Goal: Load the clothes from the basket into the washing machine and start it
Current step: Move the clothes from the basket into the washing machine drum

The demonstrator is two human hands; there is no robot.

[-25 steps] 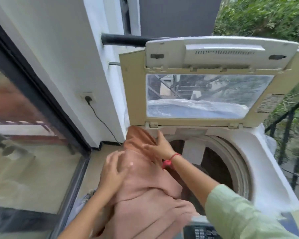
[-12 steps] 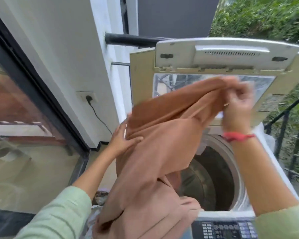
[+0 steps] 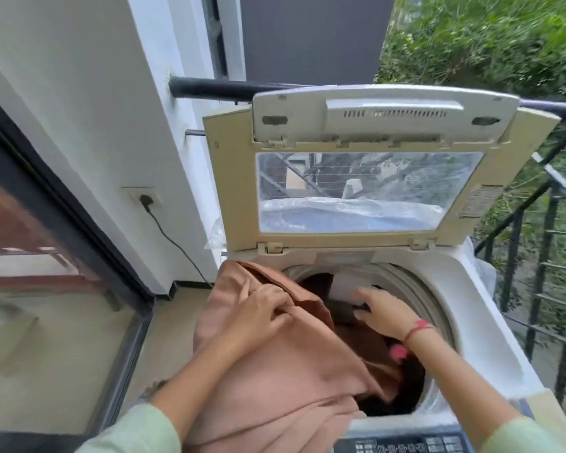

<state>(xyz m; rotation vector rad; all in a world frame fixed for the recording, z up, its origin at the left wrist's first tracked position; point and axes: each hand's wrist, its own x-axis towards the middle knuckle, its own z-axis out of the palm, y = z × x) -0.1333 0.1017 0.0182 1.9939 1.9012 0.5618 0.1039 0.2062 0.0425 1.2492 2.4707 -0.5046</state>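
left hand [image 3: 265,317] grips the large rust-brown cloth garment [image 3: 294,371] at frame centre, right hand [image 3: 384,310] spread flat, evidently to feed it into the white top-loading washing machine [image 3: 471,322].

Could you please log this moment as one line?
phase: loading | left hand: grips brown cloth | right hand: open, over drum | lid: up

You can read no text, number or brand here. The sticker [image 3: 479,201] on the right side of the lid [image 3: 232,178] carries lines of print, but they are too small and blurred for you to make out. The panel [image 3: 402,447] at the front edge of the washer [image 3: 464,289] shows rows of marked buttons, and their markings are likewise too blurred to read.
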